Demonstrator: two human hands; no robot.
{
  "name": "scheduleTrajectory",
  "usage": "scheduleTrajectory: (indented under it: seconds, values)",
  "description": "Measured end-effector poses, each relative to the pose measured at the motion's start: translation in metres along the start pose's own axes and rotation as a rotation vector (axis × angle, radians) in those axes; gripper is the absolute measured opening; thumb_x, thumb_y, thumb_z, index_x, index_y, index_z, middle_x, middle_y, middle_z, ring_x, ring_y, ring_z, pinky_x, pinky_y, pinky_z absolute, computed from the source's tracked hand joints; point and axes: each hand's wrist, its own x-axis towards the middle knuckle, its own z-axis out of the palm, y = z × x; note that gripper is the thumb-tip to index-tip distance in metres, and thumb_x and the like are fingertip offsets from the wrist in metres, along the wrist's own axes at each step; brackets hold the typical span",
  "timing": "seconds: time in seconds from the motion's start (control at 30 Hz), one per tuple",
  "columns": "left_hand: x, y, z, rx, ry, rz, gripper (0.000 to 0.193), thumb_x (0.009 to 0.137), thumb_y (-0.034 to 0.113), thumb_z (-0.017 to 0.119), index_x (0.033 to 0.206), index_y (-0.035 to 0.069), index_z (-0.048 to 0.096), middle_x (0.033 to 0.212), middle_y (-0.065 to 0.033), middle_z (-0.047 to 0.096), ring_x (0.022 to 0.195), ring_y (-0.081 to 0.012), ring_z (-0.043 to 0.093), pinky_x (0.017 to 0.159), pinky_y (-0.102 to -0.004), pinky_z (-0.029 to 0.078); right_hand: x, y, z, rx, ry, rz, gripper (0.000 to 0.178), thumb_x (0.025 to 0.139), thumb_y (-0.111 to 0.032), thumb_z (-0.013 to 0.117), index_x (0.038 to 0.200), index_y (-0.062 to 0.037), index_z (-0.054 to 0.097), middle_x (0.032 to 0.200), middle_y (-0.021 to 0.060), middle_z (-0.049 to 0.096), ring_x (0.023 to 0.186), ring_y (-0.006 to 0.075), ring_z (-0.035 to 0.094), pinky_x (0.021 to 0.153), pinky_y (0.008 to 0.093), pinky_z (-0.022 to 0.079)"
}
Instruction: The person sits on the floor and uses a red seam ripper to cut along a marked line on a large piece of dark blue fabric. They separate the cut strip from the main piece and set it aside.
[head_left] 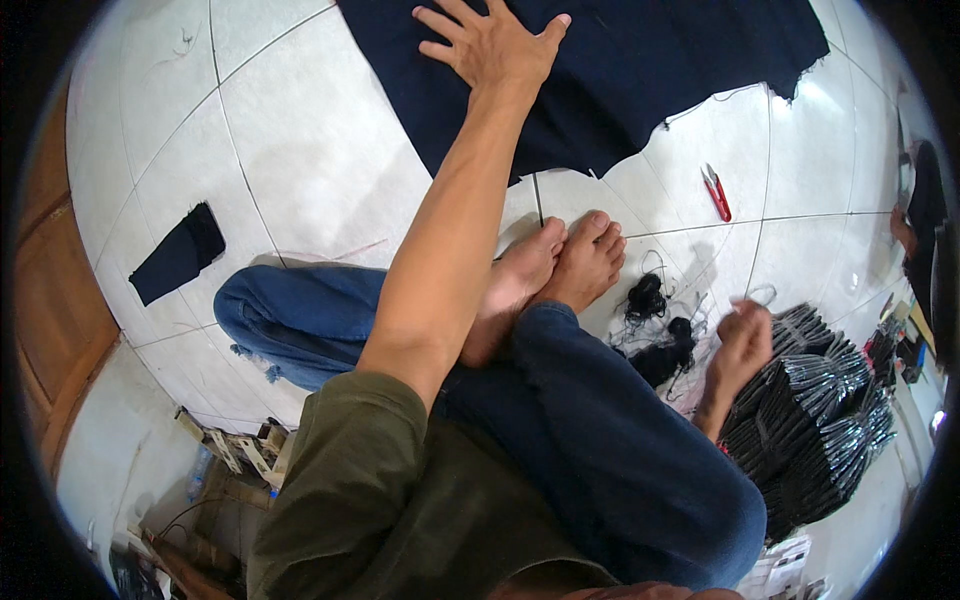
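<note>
A large dark navy cloth with a ragged near edge is spread on the floor ahead of me. My left hand lies flat on it, fingers spread. Low on the right, beside my knee, my right hand is closed with its fingers curled in. A thin pale loop shows by its fingertips, too fine to identify. Close to that hand are tangled black threads and a big pile of black strips, partly shiny. Red-handled thread snips rest on the tiles between the cloth and the threads.
A small folded dark cloth piece is on the white tiled floor at left. Brown wooden panels border the left side. Behind at lower left stands a cluttered frame. A person's hand shows at the far right edge.
</note>
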Motion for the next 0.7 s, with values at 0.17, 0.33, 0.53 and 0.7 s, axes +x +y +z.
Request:
scheduleTrajectory:
  seconds: [0.17, 0.33, 0.53, 0.7]
  values:
    - [-0.016, -0.049, -0.021, -0.390, 0.120, 0.444, 0.069, 0.091, 0.043, 0.071, 0.146, 0.008, 0.047, 0.150, -0.0272, 0.041, 0.138, -0.0455, 0.040, 0.108, -0.0588, 0.037, 0.016, 0.002, 0.063, -0.108, -0.080, -0.156, 0.032, 0.110, -0.020, 0.048, 0.110, 0.0026, 0.071, 0.082, 0.0013, 0.060, 0.066, 0.0076, 0.046, 0.060, 0.0238, 0.036]
    - [-0.091, -0.124, -0.034, -0.435, 0.102, 0.733, 0.016, 0.085, 0.006, 0.078, 0.100, 0.002, 0.074, 0.099, -0.0106, 0.068, 0.094, -0.0318, 0.065, 0.081, -0.0389, 0.054, 0.018, -0.037, 0.099, 0.086, -0.188, -0.002, 0.034, 0.111, -0.022, 0.047, 0.110, 0.0020, 0.071, 0.077, 0.0012, 0.061, 0.065, 0.0067, 0.046, 0.061, 0.0241, 0.037]
    - [-0.143, -0.153, -0.026, -0.375, 0.003, 0.580, 0.045, 0.077, 0.020, 0.087, 0.114, 0.000, 0.072, 0.108, -0.0151, 0.065, 0.098, -0.0333, 0.063, 0.082, -0.0406, 0.055, 0.013, -0.052, 0.126, 0.091, -0.340, -0.144, 0.035, 0.111, -0.025, 0.051, 0.109, 0.0032, 0.072, 0.079, 0.0058, 0.066, 0.075, 0.0122, 0.060, 0.070, 0.0283, 0.048]
    - [-0.137, -0.166, -0.015, -0.318, 0.109, 0.543, 0.030, 0.080, 0.010, 0.082, 0.108, 0.001, 0.073, 0.108, -0.0129, 0.065, 0.094, -0.0318, 0.062, 0.078, -0.0395, 0.054, 0.007, -0.056, 0.136, 0.122, -0.397, -0.161, 0.034, 0.111, -0.024, 0.051, 0.108, 0.0034, 0.072, 0.087, 0.0100, 0.070, 0.079, 0.0144, 0.062, 0.073, 0.0290, 0.050]
